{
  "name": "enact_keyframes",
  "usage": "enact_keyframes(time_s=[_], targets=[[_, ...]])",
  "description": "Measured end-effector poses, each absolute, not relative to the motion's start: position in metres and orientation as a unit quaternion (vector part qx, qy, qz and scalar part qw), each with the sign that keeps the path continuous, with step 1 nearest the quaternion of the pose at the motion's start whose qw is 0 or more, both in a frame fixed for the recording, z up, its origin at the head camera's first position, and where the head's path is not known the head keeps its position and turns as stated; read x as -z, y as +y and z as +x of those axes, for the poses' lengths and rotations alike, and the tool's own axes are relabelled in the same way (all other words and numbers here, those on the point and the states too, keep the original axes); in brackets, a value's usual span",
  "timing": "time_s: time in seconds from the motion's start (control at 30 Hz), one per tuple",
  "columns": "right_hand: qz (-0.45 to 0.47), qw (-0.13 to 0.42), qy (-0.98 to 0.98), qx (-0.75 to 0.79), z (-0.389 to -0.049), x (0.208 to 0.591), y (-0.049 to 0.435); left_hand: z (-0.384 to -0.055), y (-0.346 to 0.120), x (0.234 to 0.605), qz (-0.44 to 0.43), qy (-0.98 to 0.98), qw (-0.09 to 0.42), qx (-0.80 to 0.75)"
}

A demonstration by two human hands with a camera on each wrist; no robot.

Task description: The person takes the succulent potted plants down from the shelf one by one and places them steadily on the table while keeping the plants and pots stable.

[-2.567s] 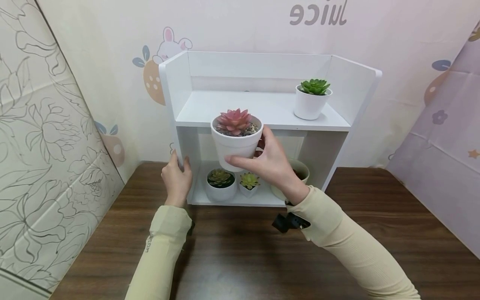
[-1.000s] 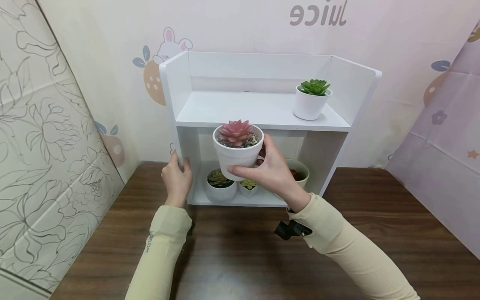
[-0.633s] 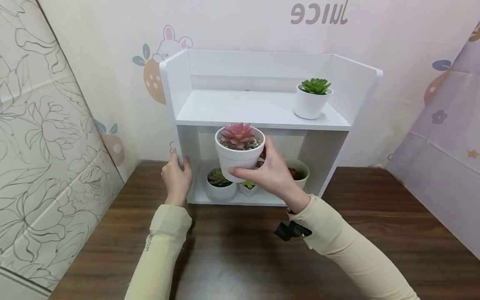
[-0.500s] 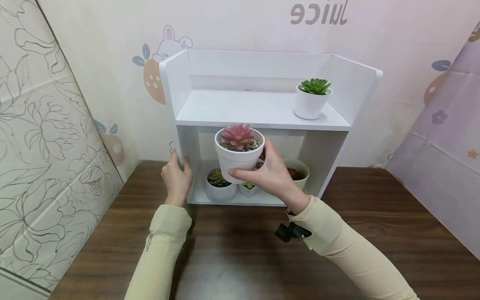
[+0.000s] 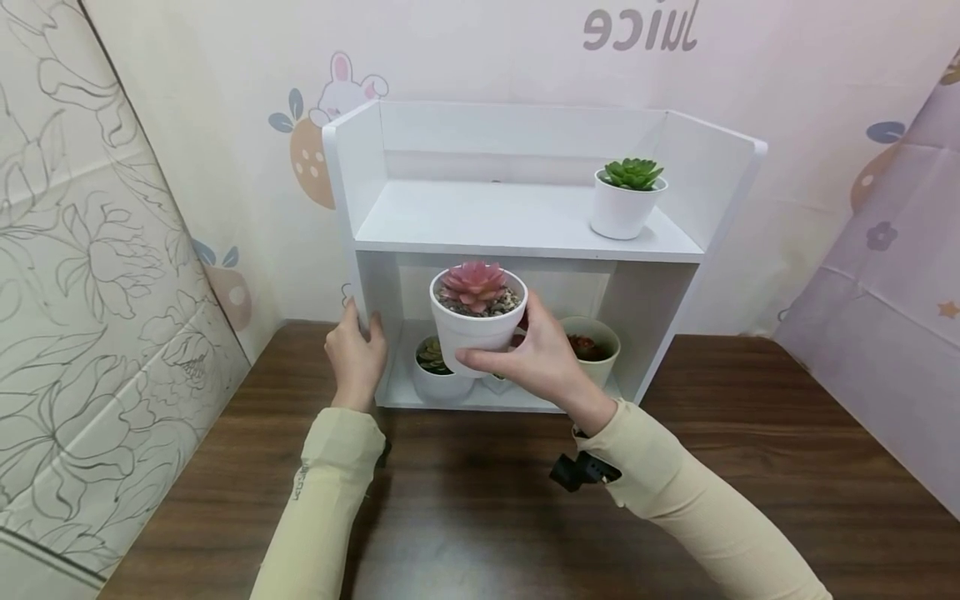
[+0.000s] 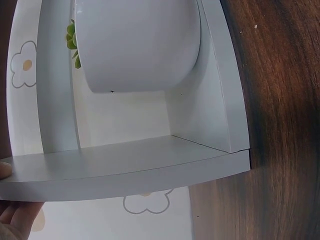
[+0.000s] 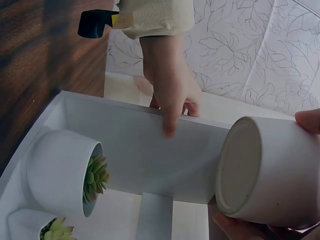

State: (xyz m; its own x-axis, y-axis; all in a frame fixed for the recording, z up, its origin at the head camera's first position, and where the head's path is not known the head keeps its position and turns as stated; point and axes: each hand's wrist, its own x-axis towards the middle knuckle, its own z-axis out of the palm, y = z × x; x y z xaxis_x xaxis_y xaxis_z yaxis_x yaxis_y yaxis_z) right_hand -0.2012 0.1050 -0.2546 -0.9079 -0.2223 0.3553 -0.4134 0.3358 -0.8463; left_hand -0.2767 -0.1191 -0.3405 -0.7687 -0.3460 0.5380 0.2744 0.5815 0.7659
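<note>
My right hand [image 5: 543, 358] grips a white pot [image 5: 476, 337] by its side, thumb in front. A pink succulent [image 5: 474, 285] in gravel grows in it. The pot hangs upright before the lower compartment of a white shelf unit [image 5: 480, 212]. Its underside shows in the right wrist view, apart from any surface. My left hand [image 5: 357, 357] pinches the unit's left side panel [image 7: 135, 145], thumb on the inner face, fingers outside. Behind the held pot, a round white pot [image 5: 441, 385] with an olive-green succulent stands on the lower shelf; a small white pot [image 7: 30, 222] is mostly hidden in the head view.
On the upper shelf's right end stands a white pot [image 5: 624, 208] with a bright green succulent. A cream pot [image 5: 600, 350] with a reddish plant sits at the lower right, partly behind my right hand. The unit stands on a dark wooden table [image 5: 465, 500] against a patterned wall.
My right hand has lowered the pink succulent's pot from the upper shelf's edge to the lower opening, covering more of the small pot behind. The left hand stays on the panel.
</note>
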Motion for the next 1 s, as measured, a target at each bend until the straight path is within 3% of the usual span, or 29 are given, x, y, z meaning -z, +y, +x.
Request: enact_keyframes(time_s=[0.3, 1.0], targets=[[0.197, 0.086, -0.818, -0.533, -0.202, 0.263, 0.107, -0.277, -0.118, 0.344, 0.018, -0.826, 0.328, 0.459], [0.194, 0.098, -0.823, -0.526, -0.202, 0.288, 0.109, -0.281, -0.118, 0.344, 0.024, -0.825, 0.353, 0.442]])
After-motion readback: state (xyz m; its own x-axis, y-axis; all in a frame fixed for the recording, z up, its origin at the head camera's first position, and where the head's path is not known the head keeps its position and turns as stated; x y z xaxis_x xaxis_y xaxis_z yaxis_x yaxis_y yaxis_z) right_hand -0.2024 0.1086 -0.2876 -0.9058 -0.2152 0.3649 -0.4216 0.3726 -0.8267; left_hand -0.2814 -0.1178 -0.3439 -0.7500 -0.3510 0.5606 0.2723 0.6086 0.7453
